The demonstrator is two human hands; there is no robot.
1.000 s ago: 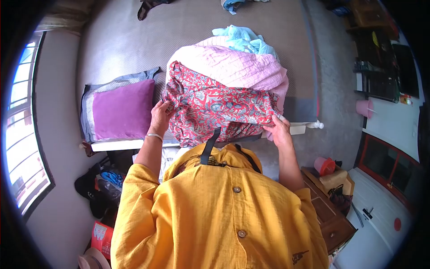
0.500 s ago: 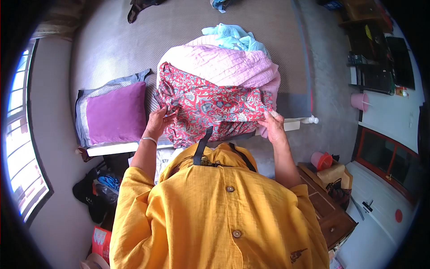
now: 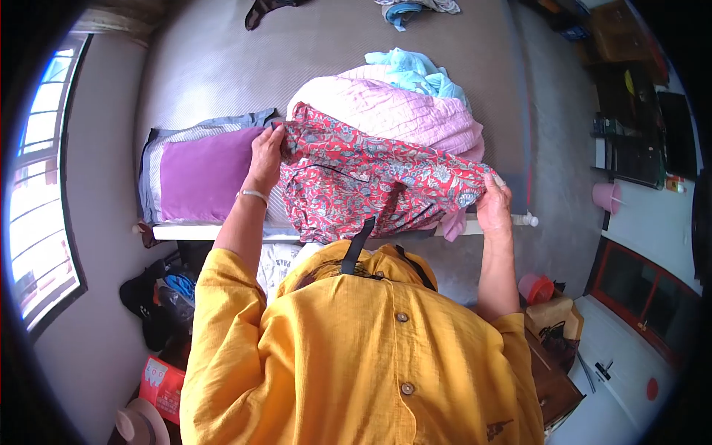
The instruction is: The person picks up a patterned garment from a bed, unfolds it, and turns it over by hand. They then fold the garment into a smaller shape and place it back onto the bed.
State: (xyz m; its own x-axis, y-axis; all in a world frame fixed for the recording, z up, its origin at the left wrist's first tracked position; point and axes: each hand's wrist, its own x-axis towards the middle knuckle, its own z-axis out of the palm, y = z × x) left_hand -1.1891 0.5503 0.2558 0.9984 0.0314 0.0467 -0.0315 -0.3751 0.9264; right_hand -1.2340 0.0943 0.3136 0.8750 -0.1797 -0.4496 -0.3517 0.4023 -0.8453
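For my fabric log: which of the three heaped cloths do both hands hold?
The red floral cloth, held by the left hand and right hand at opposite sides; the pink quilt and light-blue cloth lie beyond it, outside either grip.

Shirt [image 3: 326, 341]: mustard yellow, creased, woven cloth
Sleeves [image 3: 222, 285]: same yellow, loose; forearms bare
Buttons [image 3: 407, 389]: we count two on the front placket, round, greyish-brown
Motif [image 3: 498, 429]: small, dark; we cannot read it
Straps [image 3: 359, 246]: two, black, narrow, flat
Bracelet [image 3: 254, 195]: slim, pale band, left wrist [image 3: 259, 184]

Two hands [image 3: 265, 153] [image 3: 494, 204], one floral garment [image 3: 348, 174], one purple pillow [image 3: 204, 176], one pink quilt [image 3: 415, 115], one hat [image 3: 138, 424].
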